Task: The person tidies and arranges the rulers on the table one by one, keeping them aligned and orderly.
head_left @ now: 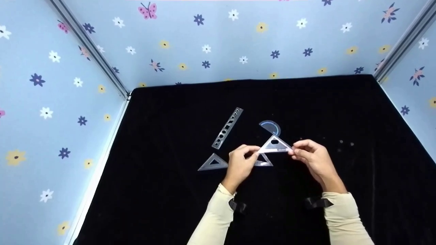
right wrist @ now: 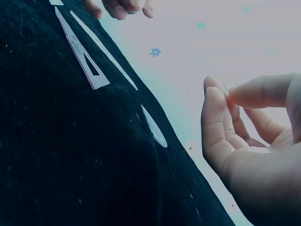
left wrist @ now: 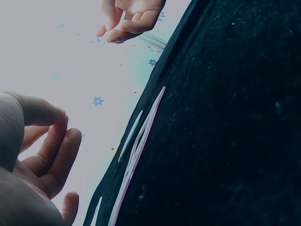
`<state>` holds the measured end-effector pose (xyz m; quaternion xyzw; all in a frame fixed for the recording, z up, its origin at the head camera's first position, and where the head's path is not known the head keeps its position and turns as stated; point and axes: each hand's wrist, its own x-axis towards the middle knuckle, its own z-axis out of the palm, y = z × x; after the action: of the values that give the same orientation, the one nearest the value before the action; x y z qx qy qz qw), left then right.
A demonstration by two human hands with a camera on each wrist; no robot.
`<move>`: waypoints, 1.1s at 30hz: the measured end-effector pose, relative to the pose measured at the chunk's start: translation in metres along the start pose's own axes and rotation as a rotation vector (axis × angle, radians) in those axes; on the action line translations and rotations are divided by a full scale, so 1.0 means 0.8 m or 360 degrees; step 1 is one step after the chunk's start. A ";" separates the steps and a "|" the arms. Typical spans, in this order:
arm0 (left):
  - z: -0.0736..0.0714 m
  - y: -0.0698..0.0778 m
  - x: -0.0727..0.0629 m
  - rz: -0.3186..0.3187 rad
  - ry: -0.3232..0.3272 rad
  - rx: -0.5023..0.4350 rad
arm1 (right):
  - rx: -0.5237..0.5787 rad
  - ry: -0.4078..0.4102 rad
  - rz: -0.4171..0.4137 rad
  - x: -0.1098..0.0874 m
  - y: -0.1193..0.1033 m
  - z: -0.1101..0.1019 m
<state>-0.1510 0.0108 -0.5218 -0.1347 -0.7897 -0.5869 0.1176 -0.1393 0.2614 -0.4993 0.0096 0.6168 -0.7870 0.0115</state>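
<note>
Blue flowered walls (head_left: 221, 41) enclose a black cloth (head_left: 153, 197). Over it reach the left hand (head_left: 241, 165) and right hand (head_left: 316, 161), thumb and fingertips of each together in a pinch. On the cloth lie a perforated ruler (head_left: 225, 129) and two triangles (head_left: 208, 166), one at either side of the left hand. Between the hands, clamped by opposite corners and raised, is a clear set square (head_left: 271, 149); light, equal pressure should keep it level and unbent. Smallest is the protractor (head_left: 271, 126), seen just beyond its apex.
</note>
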 end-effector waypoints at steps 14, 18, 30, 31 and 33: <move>0.007 0.001 -0.003 0.0096 -0.0096 0.0158 | -0.0119 -0.0054 0.0065 -0.002 -0.005 -0.018; 0.009 0.001 -0.003 0.0125 -0.0113 0.0187 | -0.0152 -0.0060 0.0072 -0.003 -0.007 -0.021; 0.012 0.001 -0.004 0.0124 -0.0130 0.0252 | -0.0106 -0.0158 0.0090 -0.004 -0.012 -0.032; 0.013 0.001 -0.004 0.0126 -0.0126 0.0249 | -0.0083 -0.0168 0.0095 -0.004 -0.013 -0.033; 0.016 0.002 -0.004 0.0130 -0.0119 0.0254 | -0.0034 -0.0180 0.0103 -0.004 -0.014 -0.036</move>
<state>-0.1477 0.0232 -0.5251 -0.1789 -0.8316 -0.5114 0.1223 -0.1362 0.2918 -0.4952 -0.0153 0.6228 -0.7789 0.0718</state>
